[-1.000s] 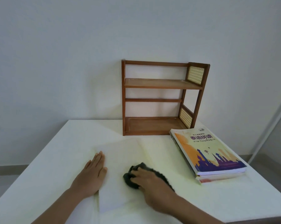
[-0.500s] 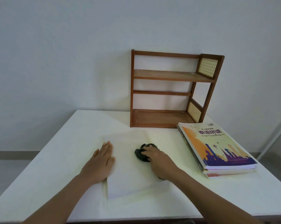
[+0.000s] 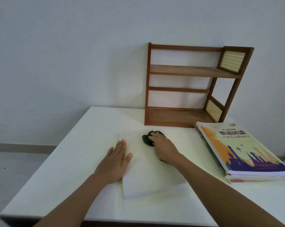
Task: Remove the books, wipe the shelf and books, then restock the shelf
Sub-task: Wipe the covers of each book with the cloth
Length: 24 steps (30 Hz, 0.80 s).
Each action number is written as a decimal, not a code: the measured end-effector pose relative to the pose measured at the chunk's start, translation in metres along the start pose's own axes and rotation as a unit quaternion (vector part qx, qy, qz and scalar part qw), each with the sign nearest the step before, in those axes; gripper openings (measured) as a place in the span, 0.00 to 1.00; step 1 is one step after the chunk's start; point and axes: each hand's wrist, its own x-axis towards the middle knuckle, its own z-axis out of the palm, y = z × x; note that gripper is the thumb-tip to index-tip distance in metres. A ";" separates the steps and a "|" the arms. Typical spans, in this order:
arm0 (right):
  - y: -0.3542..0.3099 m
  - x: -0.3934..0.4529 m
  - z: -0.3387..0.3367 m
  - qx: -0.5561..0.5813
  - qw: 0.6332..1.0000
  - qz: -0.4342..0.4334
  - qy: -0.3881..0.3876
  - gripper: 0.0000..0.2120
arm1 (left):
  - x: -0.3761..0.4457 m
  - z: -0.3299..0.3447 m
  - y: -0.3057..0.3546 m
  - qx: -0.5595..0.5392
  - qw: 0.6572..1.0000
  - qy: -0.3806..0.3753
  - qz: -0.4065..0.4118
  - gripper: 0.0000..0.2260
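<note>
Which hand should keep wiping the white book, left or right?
Right. The right hand already grips the dark cloth at the far edge of the white book. The left hand lies flat on the book's left edge, steadying it.

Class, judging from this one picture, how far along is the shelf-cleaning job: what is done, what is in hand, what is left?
Done: the shelf stands empty. In hand: the left hand steadies a white book while the right hand wipes it with a dark cloth. Left: restocking, including the stacked books. Whether those, or the shelf, are wiped cannot be told.
</note>
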 end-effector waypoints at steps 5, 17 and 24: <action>-0.034 0.027 0.016 -0.032 0.999 0.007 -0.043 0.23 | 0.002 0.003 -0.004 0.013 1.000 0.005 0.006 0.42; -0.018 0.038 -0.007 -0.040 0.996 0.050 -0.064 0.21 | 0.004 0.003 -0.006 0.042 0.999 -0.016 0.000 0.38; -0.038 -0.017 -0.003 -0.041 0.994 -0.021 -0.099 0.24 | 0.006 0.001 -0.001 0.053 0.998 -0.039 -0.012 0.27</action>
